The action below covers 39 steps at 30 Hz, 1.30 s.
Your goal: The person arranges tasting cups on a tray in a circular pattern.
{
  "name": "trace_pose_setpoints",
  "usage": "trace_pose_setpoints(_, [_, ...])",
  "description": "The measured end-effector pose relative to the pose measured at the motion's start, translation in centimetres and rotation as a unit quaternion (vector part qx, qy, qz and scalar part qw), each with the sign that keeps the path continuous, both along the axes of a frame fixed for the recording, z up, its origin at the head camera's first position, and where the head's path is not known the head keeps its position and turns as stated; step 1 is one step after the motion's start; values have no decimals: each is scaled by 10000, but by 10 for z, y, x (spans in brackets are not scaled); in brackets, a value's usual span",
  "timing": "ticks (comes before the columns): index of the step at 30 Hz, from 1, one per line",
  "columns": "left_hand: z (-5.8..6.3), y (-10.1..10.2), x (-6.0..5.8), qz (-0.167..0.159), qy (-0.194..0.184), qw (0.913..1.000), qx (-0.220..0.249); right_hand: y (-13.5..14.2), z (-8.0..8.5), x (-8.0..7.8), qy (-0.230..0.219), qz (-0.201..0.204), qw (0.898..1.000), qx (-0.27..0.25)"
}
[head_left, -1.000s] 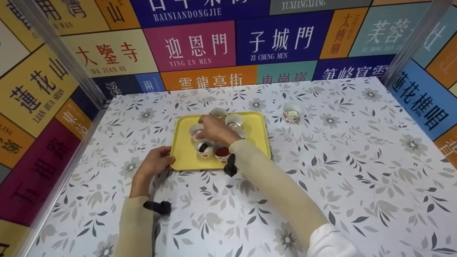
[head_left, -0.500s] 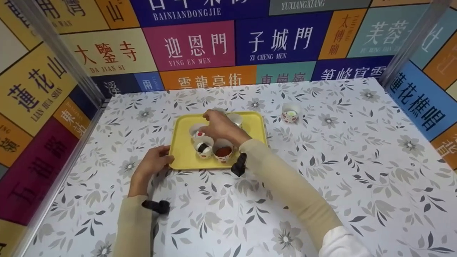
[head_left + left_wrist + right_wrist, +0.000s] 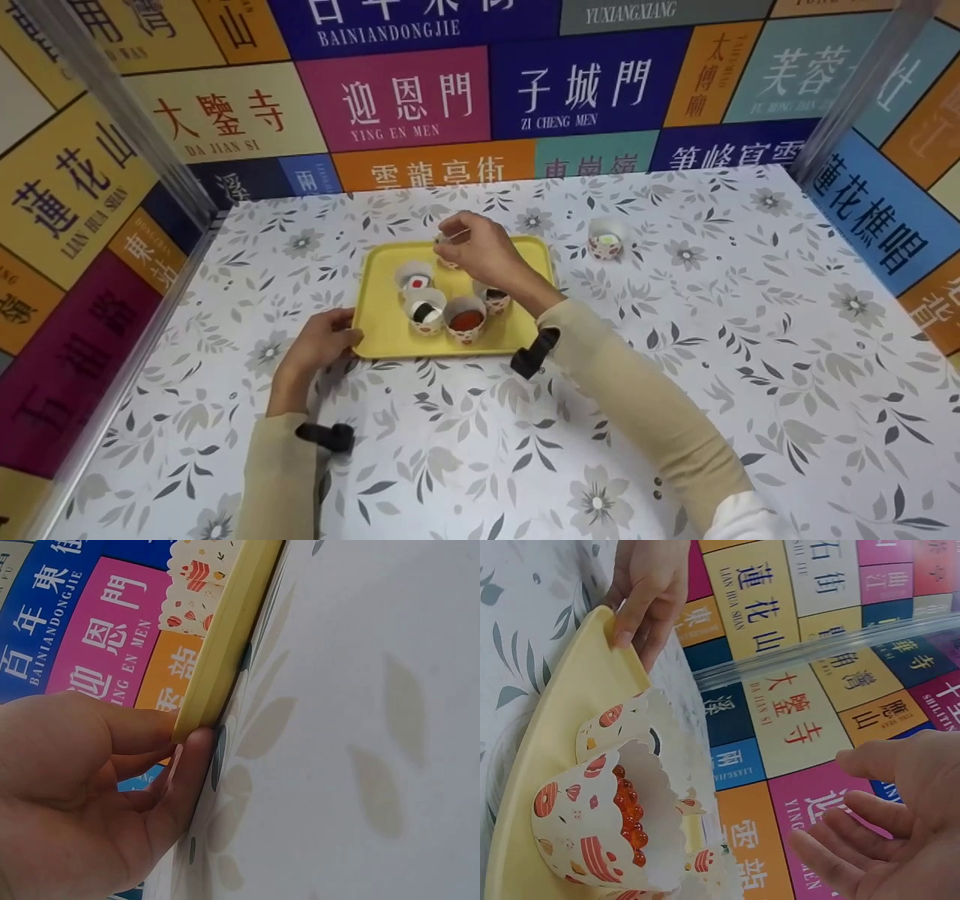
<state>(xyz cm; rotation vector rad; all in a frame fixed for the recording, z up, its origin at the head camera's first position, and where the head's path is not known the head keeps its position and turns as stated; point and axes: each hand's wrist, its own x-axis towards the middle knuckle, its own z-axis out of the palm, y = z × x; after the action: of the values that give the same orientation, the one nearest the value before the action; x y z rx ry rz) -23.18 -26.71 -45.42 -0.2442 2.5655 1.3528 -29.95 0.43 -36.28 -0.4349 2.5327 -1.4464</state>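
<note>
The yellow tray (image 3: 379, 324) lies on the table, its near left corner pinched between thumb and fingers of my left hand (image 3: 319, 345); the left wrist view shows the tray's edge (image 3: 229, 645) in that grip. Above the tray's far side hovers my right hand (image 3: 489, 251), fingers loosely curved and holding nothing in the right wrist view. Several scalloped paper cups stand on the tray: one with orange-red beads (image 3: 466, 322), one with a black-and-white piece (image 3: 425, 313), one with a red-and-white piece (image 3: 415, 281), one with something dark (image 3: 495, 300). The hand partly covers a far cup (image 3: 448, 259).
Beyond the tray, to the right, another paper cup (image 3: 606, 241) with a green-and-white piece stands on the flower-patterned tablecloth (image 3: 675, 337). Printed panels (image 3: 405, 97) wall in the table at the back and both sides.
My right hand has left the left-hand cup and moved up, away and to the right, uncovering the red-and-white and dark-filled cups. My left hand stays at the tray's corner.
</note>
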Motion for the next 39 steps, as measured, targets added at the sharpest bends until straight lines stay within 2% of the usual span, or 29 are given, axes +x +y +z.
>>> trace_pose_setpoints(8, [0, -1, 3, -74, 42, 9996, 262, 28, -4, 4, 444, -372, 9971, -486])
trace_pose_setpoints(14, [0, 0, 2, -64, 12, 9998, 193, 53, -4, 2, 405, -678, 9933, -841])
trace_pose_setpoints(22, [1, 0, -1, 99, -90, 9999, -15, 82, -10, -4, 919, -1201, 9840, -942])
trace_pose_setpoints(26, [0, 0, 0, 105, -157, 9998, -90, 91, -22, -9, 1493, -1508, 9746, -710])
trace_pose_setpoints(32, [0, -1, 2, 64, -65, 9999, -48, 105, -36, -20, 2411, -1612, 9570, 75])
trace_pose_setpoints(39, [0, 1, -1, -5, 69, 9999, 138, 131, -43, -31, 2464, -1789, 9521, 275])
